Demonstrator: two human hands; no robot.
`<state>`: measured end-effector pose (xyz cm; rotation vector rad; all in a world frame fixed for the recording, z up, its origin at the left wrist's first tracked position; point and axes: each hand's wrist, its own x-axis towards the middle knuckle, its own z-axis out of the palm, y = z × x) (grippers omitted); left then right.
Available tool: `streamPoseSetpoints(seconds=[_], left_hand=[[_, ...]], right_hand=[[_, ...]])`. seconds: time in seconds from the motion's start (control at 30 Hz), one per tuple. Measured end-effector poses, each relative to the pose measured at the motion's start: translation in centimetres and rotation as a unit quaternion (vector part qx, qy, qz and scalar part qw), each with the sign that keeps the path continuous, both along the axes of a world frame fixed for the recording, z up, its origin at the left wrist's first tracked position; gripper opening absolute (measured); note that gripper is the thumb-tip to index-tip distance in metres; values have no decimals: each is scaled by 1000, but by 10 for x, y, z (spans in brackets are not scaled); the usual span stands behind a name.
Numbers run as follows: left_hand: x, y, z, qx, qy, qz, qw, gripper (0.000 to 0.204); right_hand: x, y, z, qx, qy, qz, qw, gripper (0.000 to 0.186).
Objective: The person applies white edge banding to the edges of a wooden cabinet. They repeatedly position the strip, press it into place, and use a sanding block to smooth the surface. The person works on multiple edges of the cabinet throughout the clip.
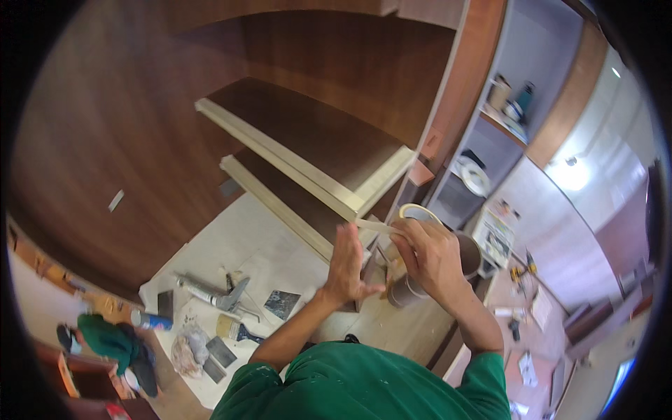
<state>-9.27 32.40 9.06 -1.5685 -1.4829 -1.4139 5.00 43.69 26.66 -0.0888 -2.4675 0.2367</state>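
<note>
A strip of cream masking tape (pixel 378 226) runs from the front corner of the upper shelf (pixel 301 133) to my right hand (pixel 435 260). That hand is closed on the tape, and the pale ring of a tape roll (pixel 420 206) shows just behind its knuckles. My left hand (pixel 343 271) is held up below the same corner, fingers straight and thumb apart, with its fingertips close to the strip. Cream bands cover the upper shelf's front and right edges. The lower shelf (pixel 287 206) has a similar band along its front.
On a white sheet (pixel 210 255) at lower left lie a caulking gun (pixel 213 295), a paintbrush (pixel 234 327), a crumpled plastic bag (pixel 190 350) and flat dark pieces. Brown cylinders (pixel 406 290) stand by my right hand. A drill (pixel 526 266) lies right. Another person (pixel 112 343) crouches far left.
</note>
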Motion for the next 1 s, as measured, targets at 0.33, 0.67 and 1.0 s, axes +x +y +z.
streamPoseSetpoints(seconds=[0.33, 0.67, 1.0], left_hand=[[45, -155, -171, -194, -339, 295, 872, 53], [-7, -195, -241, -337, -241, 385, 825, 70], [-60, -204, -235, -601, -298, 337, 661, 107]], right_hand=[[-11, 24, -1, -1, -7, 38, 999, 22], [-11, 7, -4, -4, 16, 16, 1000, 33], [-12, -18, -14, -59, 19, 20, 998, 44]])
